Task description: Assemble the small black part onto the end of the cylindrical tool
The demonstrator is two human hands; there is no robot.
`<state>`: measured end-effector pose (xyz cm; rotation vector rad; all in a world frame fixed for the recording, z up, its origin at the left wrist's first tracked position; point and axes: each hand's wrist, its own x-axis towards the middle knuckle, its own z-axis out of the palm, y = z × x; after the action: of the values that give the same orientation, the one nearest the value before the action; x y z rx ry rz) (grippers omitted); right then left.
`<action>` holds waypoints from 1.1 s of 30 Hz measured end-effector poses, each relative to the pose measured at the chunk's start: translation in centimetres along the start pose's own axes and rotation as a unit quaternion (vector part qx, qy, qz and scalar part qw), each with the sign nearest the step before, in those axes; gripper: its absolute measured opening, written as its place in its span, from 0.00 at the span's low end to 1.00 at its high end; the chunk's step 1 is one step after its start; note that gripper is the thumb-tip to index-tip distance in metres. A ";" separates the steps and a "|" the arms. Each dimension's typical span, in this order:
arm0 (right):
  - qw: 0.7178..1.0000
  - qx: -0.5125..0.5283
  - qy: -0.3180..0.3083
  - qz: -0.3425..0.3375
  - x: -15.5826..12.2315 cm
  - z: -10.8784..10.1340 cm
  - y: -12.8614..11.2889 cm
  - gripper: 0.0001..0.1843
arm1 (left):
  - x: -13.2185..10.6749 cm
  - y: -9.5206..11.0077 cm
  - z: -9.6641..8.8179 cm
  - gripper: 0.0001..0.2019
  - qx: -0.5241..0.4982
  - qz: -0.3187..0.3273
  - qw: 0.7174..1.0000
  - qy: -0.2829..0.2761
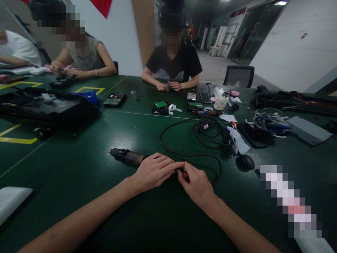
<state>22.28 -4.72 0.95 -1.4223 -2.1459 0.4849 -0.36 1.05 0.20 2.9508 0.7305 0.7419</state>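
Note:
An electric screwdriver [127, 156] lies on the green table, its tip pointing left. My left hand [155, 169] is closed over the rear of its body, palm down. Touching the left fingertips, my right hand [196, 181] pinches at the tool's tail end, where the black cable [220, 165] runs in behind it. The exact grip point and the joint between cable and screwdriver are hidden by my fingers. From there the cable curves back into a loose coil on the table.
Black drives with green boards [115, 100] lie farther back. A black tray-like housing [39, 105] stands at left. Beyond the coil are a second screwdriver [207, 113], a jar [221, 101], a phone [205, 97] and wires [271, 123]. Across the table a person [172, 63] handles a small part.

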 end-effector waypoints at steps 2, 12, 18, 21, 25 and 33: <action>1.000 0.002 0.002 -0.001 0.0 0.0 0.0 0.03 | 0.0 0.0 -0.1 0.25 -0.007 0.000 1.000 -0.005; 1.000 0.009 -0.004 -0.001 0.1 -0.1 0.1 0.03 | 0.1 0.0 -0.1 0.24 0.005 -0.001 1.000 -0.006; 1.000 0.010 0.004 -0.007 0.0 0.1 0.3 0.03 | 0.1 0.1 -0.5 0.27 -0.009 0.006 1.000 -0.015; 1.000 0.003 0.003 -0.007 0.0 0.1 0.2 0.03 | 0.1 0.0 -0.3 0.25 -0.003 0.009 1.000 -0.005; 1.000 0.009 -0.004 -0.002 0.0 -0.1 0.1 0.04 | 0.1 0.0 0.1 0.23 0.005 0.000 1.000 0.002; 1.000 0.006 -0.004 -0.003 0.0 -0.1 0.2 0.02 | 0.0 0.0 -0.3 0.25 -0.016 0.008 1.000 -0.008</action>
<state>22.44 -4.68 0.91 -1.4099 -2.1488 0.5012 -0.48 1.08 0.47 2.9349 0.6875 0.7237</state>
